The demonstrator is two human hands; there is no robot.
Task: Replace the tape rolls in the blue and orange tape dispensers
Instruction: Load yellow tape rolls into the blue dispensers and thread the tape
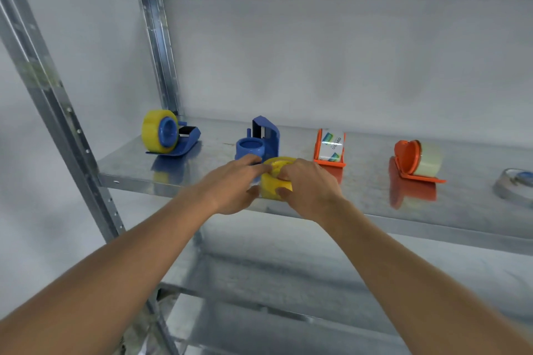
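Note:
Both hands hold a yellow tape roll (272,188) just in front of the metal shelf's front edge. My left hand (230,183) pinches its left side and rim; my right hand (305,186) grips its right side, thumb on the front. Right behind it a blue dispenser (264,141) lies on its side with its hub bare. At the left stands a second blue dispenser (184,141) loaded with a yellow roll (153,131). To the right sit an orange dispenser (328,150) with a printed white roll and another orange dispenser (406,158) with a pale clear roll (429,158).
The metal shelf (360,190) has an upright post (160,52) at the back left and a slanted frame post (60,112) at the front left. A metal object with a blue part (516,184) lies at the far right edge. A lower shelf (288,282) shows below.

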